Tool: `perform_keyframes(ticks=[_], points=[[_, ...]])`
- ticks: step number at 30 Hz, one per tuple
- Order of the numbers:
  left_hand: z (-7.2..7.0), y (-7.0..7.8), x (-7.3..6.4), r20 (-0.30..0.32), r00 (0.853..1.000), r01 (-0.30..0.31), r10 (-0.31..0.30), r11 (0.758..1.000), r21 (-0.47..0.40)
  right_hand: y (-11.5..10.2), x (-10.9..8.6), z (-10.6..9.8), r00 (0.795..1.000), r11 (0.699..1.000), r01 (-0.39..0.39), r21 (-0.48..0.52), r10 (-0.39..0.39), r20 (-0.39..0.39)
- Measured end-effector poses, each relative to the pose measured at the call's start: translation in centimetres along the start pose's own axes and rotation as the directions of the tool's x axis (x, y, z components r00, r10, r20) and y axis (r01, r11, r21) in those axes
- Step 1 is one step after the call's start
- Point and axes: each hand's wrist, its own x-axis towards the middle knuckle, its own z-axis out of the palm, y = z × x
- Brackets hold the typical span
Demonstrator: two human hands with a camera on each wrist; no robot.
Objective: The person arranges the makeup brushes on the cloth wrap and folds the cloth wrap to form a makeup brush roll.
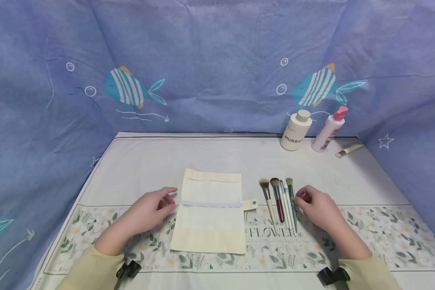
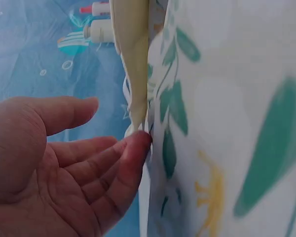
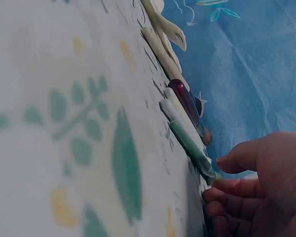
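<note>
A cream cloth brush roll (image 1: 209, 219) lies unfolded on the table, a pale band across its middle and a short snap strap (image 1: 250, 204) on its right side. My left hand (image 1: 150, 211) rests at its left edge, fingers loosely bent and empty; the left wrist view shows fingertips (image 2: 140, 140) right at the cloth's edge. Right of the roll lie several brushes side by side: a tan-handled brush (image 1: 270, 209), a dark red brush (image 1: 278, 205), thin white-handled brushes (image 1: 286, 209) and a green brush (image 1: 292, 205). Beside the green brush is my right hand (image 1: 319, 207), thumb and forefinger apart near its bristle end.
At the back right stand a white bottle (image 1: 296, 132) with a grey cap and a pale bottle (image 1: 328, 133) with a pink pump. A small flat tan object (image 1: 349, 150) lies near them. Behind the table hangs a blue fish-print curtain (image 1: 217, 72).
</note>
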Motion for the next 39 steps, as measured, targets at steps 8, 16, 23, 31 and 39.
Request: perform_keyframes(ticks=[8,16,23,31,39], points=[[0.2,-0.7,1.5,0.167,0.986,0.089,-0.030,0.930,-0.357,-0.5,1.7,-1.0,0.993,0.999,-0.014,0.041,0.009,0.116],[0.3,-1.5,3.9,0.250,0.965,0.179,-0.075,0.885,-0.429,-1.0,3.4,-1.3,0.974,0.993,-0.075,0.086,0.054,0.220],[0.3,-1.5,4.1,0.332,0.942,0.196,-0.039,0.869,-0.454,-1.4,4.5,-1.0,0.970,0.995,-0.098,-0.026,0.101,0.222],[0.5,-1.8,4.2,0.336,0.941,0.203,-0.031,0.846,-0.493,-1.7,5.9,-1.1,0.962,0.994,-0.089,-0.069,0.104,0.253],[1.2,-2.3,4.6,0.331,0.941,0.244,-0.061,0.803,-0.544,-2.2,6.7,-1.6,0.970,0.991,-0.066,0.115,0.037,0.239]])
